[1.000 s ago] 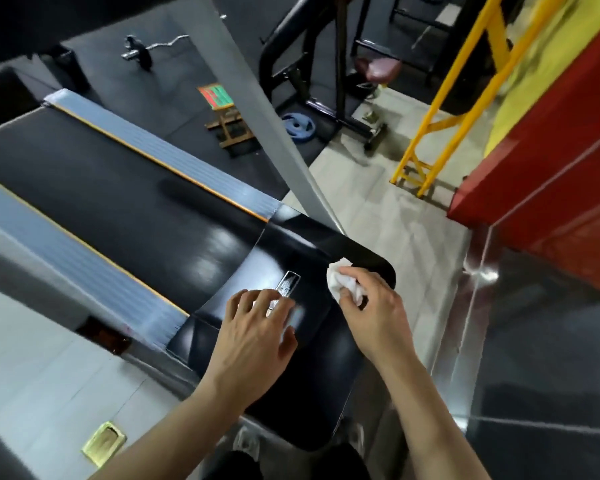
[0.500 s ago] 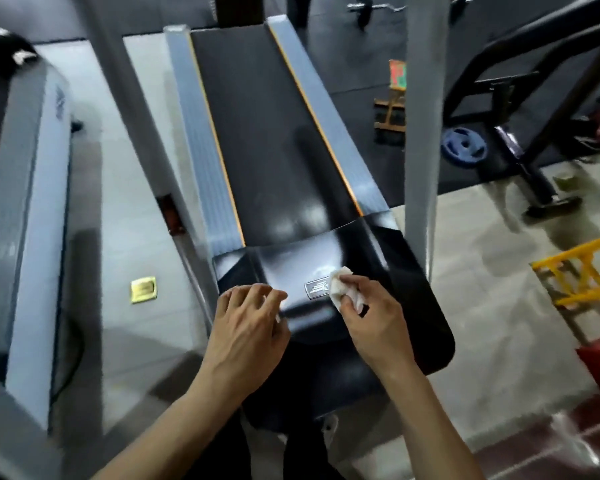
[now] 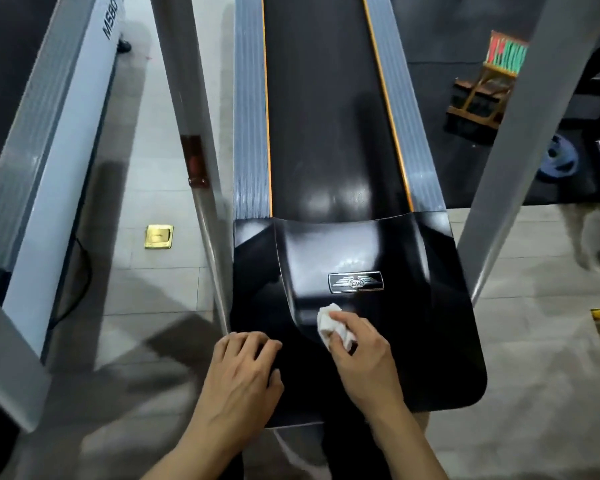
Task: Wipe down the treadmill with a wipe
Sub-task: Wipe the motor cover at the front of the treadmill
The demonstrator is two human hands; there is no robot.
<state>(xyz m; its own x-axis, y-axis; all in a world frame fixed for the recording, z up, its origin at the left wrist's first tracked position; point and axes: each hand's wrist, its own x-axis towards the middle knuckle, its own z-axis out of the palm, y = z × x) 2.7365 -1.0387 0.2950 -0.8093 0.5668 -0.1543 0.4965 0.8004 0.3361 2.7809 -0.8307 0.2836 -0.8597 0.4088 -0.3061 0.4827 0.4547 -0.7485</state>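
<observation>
Head view: my right hand (image 3: 364, 355) pinches the crumpled wipe (image 3: 331, 322) against the treadmill's black cover (image 3: 430, 323), below the badge (image 3: 356, 282). My left hand (image 3: 245, 372) rests flat, fingers relaxed. I should press evenly, overlapping strokes toward the edges.

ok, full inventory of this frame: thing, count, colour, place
motor cover: 1, glossy black, near end of the treadmill
badge: 1, silver, on the motor cover
running belt: 1, black, beyond the cover
side rails: 2, grey with orange edging, flanking the belt
uprights: 2, grey, either side of the treadmill
wipe: 1, white, crumpled, on the cover below the badge
floor plate: 1, brass, on the floor at left
second treadmill: 1, grey, far left
weight plate: 1, blue, floor at right
left hand: 1, flat on the cover
right hand: 1, grip on the wipe
</observation>
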